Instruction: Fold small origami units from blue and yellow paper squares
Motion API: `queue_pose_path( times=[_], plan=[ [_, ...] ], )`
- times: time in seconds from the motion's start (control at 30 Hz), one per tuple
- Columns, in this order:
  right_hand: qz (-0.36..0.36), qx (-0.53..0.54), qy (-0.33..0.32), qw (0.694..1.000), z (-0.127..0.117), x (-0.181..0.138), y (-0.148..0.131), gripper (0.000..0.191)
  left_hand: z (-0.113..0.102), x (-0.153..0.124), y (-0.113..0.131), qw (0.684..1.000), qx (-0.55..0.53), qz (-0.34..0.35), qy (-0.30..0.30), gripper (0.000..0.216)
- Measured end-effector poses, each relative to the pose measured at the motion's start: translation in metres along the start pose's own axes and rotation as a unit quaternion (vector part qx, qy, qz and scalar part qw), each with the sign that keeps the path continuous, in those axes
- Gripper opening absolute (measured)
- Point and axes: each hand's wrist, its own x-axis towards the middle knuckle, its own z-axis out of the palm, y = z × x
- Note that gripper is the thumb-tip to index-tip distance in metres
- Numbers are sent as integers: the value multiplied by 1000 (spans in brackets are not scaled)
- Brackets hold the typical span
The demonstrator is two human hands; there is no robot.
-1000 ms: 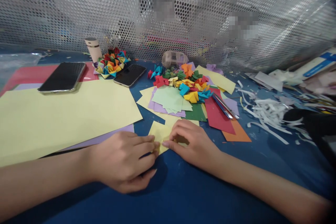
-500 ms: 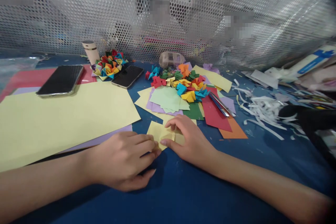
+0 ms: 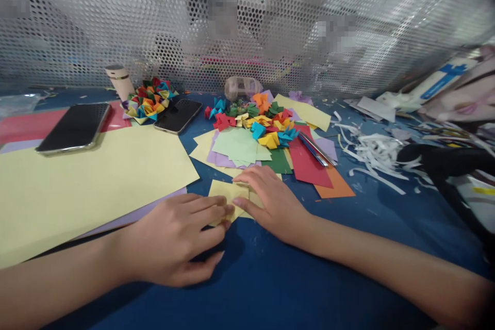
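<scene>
Head view: our left hand [image 3: 176, 234] and right hand [image 3: 270, 203] press flat, open, on the small yellow paper [image 3: 224, 193]. If our fingers slide, we think the fold may go crooked.

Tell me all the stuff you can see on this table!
Small paper square: one, yellow, under both hands.
Big sheet: one, pale yellow, left.
Phones: two, black, back left.
Folded paper wreath: one, many colours, between phones.
Folded pieces pile: many, mixed colours, centre back.
Flat paper sheets: several, red, orange, green, purple, centre.
Paper strips: many, white, right.
Table: one, blue.
Left hand: pressing the square.
Right hand: pressing the square.
</scene>
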Motion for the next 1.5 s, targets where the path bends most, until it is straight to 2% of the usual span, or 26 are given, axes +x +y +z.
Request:
queue_pose_path(
  times=[0.1,0.2,0.37,0.5,0.6,0.7,0.87,1.0,1.13,1.27,1.37,1.5],
  plan=[
    [-17,-4,7,1000,-2,-2,1,21,-1,0,0,1000,4,-5,-11,29],
    [-16,12,22,1000,-4,-6,3,23,-2,1,0,1000,3,-18,-8,32],
    [7,146,47,988,-8,-8,5,30,-2,2,0,999,16,-27,16,34],
    [-41,202,41,978,-8,-5,9,34,-1,0,0,999,20,-18,25,33],
    [-85,181,27,979,-9,-2,13,31,-1,-1,0,999,11,-34,-3,35],
    [-96,157,21,983,-9,-1,14,25,-2,0,0,998,-1,-44,-35,38],
    [-123,131,26,983,-8,-1,20,22,-3,2,0,997,11,-49,-53,40],
    [-200,15,15,980,-14,0,30,20,-4,2,0,997,11,-50,-59,42],
    [-295,-83,17,952,-23,0,31,16,-4,-1,-3,999,-24,-39,-23,39],
    [-318,-61,-25,946,-27,-1,26,25,-3,-3,-5,998,-56,-38,17,31],
    [-317,-30,-45,947,-27,-2,24,36,-2,-4,-6,998,-51,-33,14,29],
    [-302,18,-48,952,-24,-1,24,39,-2,-4,-13,998,-57,-7,6,28]
  ],
)
